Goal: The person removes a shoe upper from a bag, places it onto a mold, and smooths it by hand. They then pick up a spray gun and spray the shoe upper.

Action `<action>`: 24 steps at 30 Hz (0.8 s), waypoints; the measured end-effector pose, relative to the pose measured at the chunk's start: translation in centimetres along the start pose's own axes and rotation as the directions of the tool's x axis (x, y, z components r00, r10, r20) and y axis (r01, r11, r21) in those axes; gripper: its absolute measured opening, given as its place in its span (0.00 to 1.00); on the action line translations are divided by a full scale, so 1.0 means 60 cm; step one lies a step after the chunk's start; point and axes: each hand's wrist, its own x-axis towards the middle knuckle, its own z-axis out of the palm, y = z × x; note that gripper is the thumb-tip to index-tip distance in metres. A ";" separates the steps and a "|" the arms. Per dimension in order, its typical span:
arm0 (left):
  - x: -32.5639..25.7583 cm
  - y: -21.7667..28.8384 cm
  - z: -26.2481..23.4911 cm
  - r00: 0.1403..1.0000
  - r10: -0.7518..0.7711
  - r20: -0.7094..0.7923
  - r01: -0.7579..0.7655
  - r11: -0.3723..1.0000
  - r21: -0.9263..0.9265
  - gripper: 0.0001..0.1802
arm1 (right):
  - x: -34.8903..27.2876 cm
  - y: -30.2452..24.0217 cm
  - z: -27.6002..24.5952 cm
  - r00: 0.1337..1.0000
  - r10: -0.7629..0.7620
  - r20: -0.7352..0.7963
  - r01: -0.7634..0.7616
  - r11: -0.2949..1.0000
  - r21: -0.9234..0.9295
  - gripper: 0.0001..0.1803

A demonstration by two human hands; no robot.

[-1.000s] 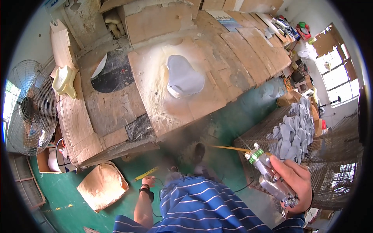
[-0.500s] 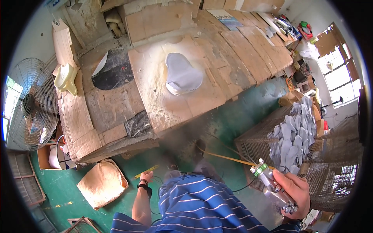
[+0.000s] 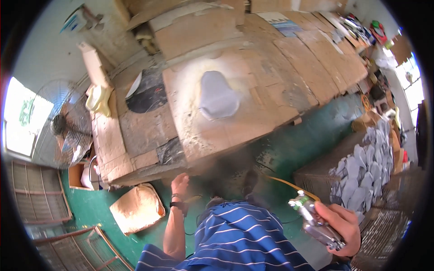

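Got a silvery spray gun (image 3: 322, 234) at lower right, clamped in the right hand (image 3: 346, 226), yellow hose (image 3: 291, 184) close by. Also a grey pad (image 3: 219, 97) flat on cardboard (image 3: 257, 117), upper centre. Left hand (image 3: 180, 183) just left of bottom centre, can't tell if open or curled. Heaped grey pieces (image 3: 361, 174), far right.

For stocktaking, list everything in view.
Spray gun: one, silver, right foreground
Hose: one, yellow, beside spray gun
Table: one, brown, centre
Flat pieces: count unclear, grey, on table
Sole-shaped pieces: many, grey, right
Moulded piece: one, cream, table's left edge
Fan: one, grey, far left
Paper sack: one, brown, left foreground
Mesh racks: several, brown, left and right
Windows: two, white, both sides
Clutter: uncountable, mixed, far right
Shirt: one, striped blue, bottom
Left hand: one, bare, left of centre
Right hand: one, bare, around spray gun
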 end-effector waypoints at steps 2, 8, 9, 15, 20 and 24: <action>-0.007 0.068 0.006 0.991 0.123 -0.045 -0.126 0.989 -0.071 0.17 | -0.005 0.042 -0.012 1.000 -0.009 0.027 0.009 1.000 -0.005 0.36; 0.039 0.340 0.079 0.847 0.525 -0.088 -0.497 0.839 0.222 0.22 | -0.029 0.110 -0.037 1.000 -0.009 -0.020 0.011 0.995 0.097 0.37; 0.041 0.395 0.109 0.826 0.560 -0.053 -0.531 0.807 0.258 0.24 | -0.032 0.123 -0.041 1.000 0.002 -0.026 0.001 0.995 0.104 0.37; 0.109 0.563 0.273 0.734 0.618 0.280 -0.671 0.598 0.439 0.28 | -0.049 0.167 -0.065 0.987 0.063 -0.151 -0.053 0.996 0.070 0.36; 0.178 0.557 0.331 0.827 0.399 0.396 -0.553 0.451 0.700 0.34 | -0.053 0.185 -0.083 0.984 0.066 -0.166 -0.047 0.992 0.116 0.36; 0.183 0.563 0.326 0.840 0.367 0.400 -0.539 0.488 0.687 0.33 | -0.050 0.193 -0.089 0.985 0.084 -0.153 -0.060 0.987 0.152 0.37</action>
